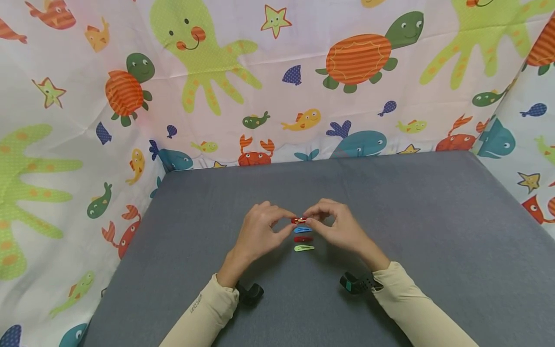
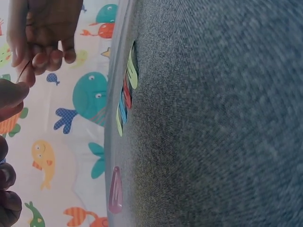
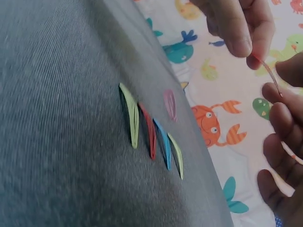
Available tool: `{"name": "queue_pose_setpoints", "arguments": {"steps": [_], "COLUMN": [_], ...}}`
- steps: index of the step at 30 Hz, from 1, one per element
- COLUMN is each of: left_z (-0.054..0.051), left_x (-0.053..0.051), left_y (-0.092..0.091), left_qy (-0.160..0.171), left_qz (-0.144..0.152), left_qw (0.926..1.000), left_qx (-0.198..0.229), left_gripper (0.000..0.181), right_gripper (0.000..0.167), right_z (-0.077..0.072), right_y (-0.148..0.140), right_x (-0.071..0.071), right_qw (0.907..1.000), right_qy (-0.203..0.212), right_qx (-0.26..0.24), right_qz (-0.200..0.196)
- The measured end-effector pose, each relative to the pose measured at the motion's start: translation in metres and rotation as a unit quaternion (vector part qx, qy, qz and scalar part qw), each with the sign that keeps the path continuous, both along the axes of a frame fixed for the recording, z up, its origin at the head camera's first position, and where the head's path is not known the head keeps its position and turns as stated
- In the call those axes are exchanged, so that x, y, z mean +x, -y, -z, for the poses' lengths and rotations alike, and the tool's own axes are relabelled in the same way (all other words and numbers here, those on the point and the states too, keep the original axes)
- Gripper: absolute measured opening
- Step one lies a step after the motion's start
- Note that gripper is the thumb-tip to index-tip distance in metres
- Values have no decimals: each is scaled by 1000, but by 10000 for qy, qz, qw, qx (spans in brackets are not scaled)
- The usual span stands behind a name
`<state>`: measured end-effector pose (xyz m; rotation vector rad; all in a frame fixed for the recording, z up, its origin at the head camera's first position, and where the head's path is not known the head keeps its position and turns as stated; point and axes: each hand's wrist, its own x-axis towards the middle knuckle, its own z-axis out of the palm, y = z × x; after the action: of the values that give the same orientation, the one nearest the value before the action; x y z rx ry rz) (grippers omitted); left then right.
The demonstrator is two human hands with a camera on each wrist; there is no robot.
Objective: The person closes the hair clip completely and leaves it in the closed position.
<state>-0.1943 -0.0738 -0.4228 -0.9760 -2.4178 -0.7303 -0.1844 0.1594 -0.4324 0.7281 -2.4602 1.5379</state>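
Observation:
A red snap hair clip (image 1: pixel 299 220) is held up above the table between both hands. My left hand (image 1: pixel 260 231) pinches its left end between thumb and index finger. The thumb and index finger of my right hand (image 1: pixel 336 226) grip the other end. From the side, in the right wrist view, the clip (image 3: pixel 271 75) looks thin and slightly curved. Below the hands lies a row of clips: a blue clip (image 1: pixel 303 230), a red clip (image 1: pixel 303 239) and a light green clip (image 1: pixel 304 248). The right wrist view shows a second green clip (image 3: pixel 176 155) beyond the blue one.
A pink clip (image 3: pixel 170 105) lies apart from the row, farther back on the grey table (image 1: pixel 412 217). A sea-animal cloth (image 1: pixel 277 96) hangs behind and beside the table. Dark devices (image 1: pixel 250 294) are strapped at both wrists.

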Motion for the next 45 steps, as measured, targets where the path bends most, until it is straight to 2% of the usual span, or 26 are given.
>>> {"name": "queue_pose_setpoints", "arguments": {"steps": [4, 8, 11, 16, 22, 27, 32, 39, 45], "left_z": [1, 2, 3, 4, 4, 6, 6, 6, 8], "left_x": [-1, -2, -2, -2, -3, -3, -2, -1, 1], "left_y": [0, 1, 1, 2, 2, 2, 2, 2, 3], "left_qy": [-48, -74, -31, 150, 428, 826, 918, 1400, 1503], "left_qz": [57, 129, 152, 179, 301, 437, 528, 706, 852], "left_qw": [10000, 9999, 9999, 9997, 9984, 9926, 9869, 9721, 9625], "left_qx": [18, 38, 29, 0, -229, -778, -1221, -1744, -2089], "left_gripper": [14, 14, 14, 13, 11, 10, 8, 12, 14], "right_gripper": [14, 17, 18, 17, 15, 14, 15, 16, 16], "right_z": [1, 2, 3, 2, 2, 0, 2, 7, 9], "right_y": [-1, -3, -2, -1, -2, -2, -1, 0, 3], "right_x": [-2, -3, -4, -3, -2, 0, 1, 2, 2], "right_qw": [9975, 9906, 9859, 9825, 9805, 9765, 9702, 9599, 9546], "right_qy": [-680, -1251, -1482, -1625, -1541, -1273, -1108, -938, -670], "right_qx": [169, 553, 773, 911, 1207, 1700, 2081, 2490, 2673], "right_qz": [98, 43, -15, -52, -175, -378, -558, -887, -1132]}}
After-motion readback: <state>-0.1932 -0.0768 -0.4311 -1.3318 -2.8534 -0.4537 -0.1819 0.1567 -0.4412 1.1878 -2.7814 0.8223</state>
